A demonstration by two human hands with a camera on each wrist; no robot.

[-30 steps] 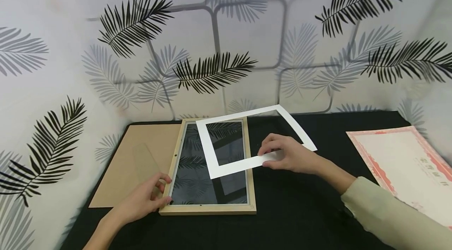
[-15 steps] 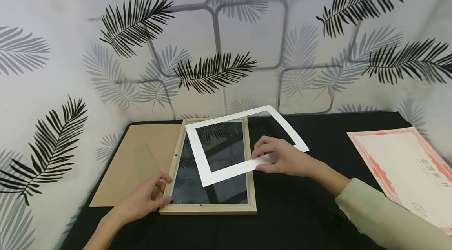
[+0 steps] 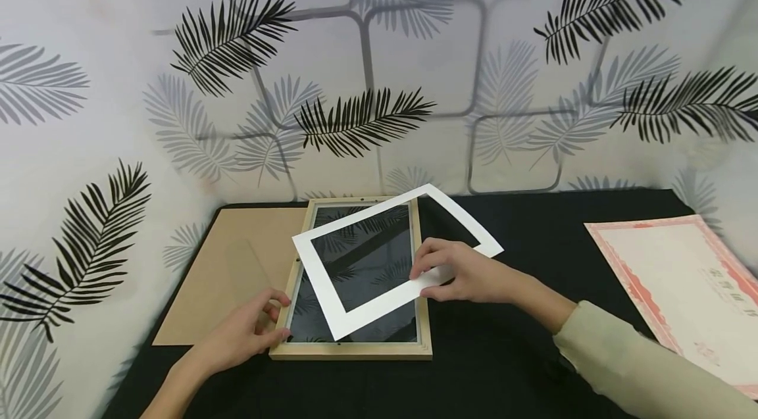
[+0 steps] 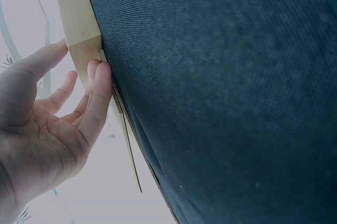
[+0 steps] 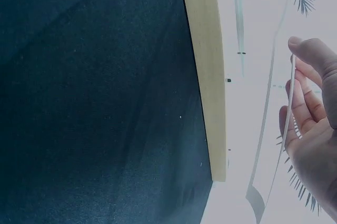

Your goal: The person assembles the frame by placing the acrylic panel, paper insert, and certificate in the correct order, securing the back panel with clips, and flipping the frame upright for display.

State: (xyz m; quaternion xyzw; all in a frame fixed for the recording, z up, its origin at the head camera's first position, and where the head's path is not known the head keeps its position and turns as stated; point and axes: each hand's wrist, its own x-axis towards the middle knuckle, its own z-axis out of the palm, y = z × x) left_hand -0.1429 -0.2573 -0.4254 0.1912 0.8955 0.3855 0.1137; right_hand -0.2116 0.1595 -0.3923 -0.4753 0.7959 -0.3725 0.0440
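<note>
A wooden picture frame (image 3: 349, 352) with a dark, glossy glass pane (image 3: 373, 310) lies on the black cloth. My left hand (image 3: 239, 327) grips its left rail, thumb and forefinger over the top edge; in the left wrist view other fingers reach the frame's side (image 4: 84, 56). My right hand (image 3: 468, 271) pinches a white mat board (image 3: 379, 301) with a rectangular opening by its near right edge. The mat hangs tilted over the frame, its near left corner lower, its right end past the right rail. In the right wrist view the mat (image 5: 289, 90) shows edge-on between thumb and fingers.
A brown backing board (image 3: 195, 294) lies left of the frame, a clear strip-like piece (image 3: 245, 264) on it. To the right is a certificate sheet (image 3: 663, 274) with a red border. A leaf-patterned cloth (image 3: 414, 44) stands behind the black cloth (image 3: 503, 360).
My right hand has moved left and slightly down, bringing the mat further over the frame, its near left corner now lower. My left hand has stayed at the left rail.
</note>
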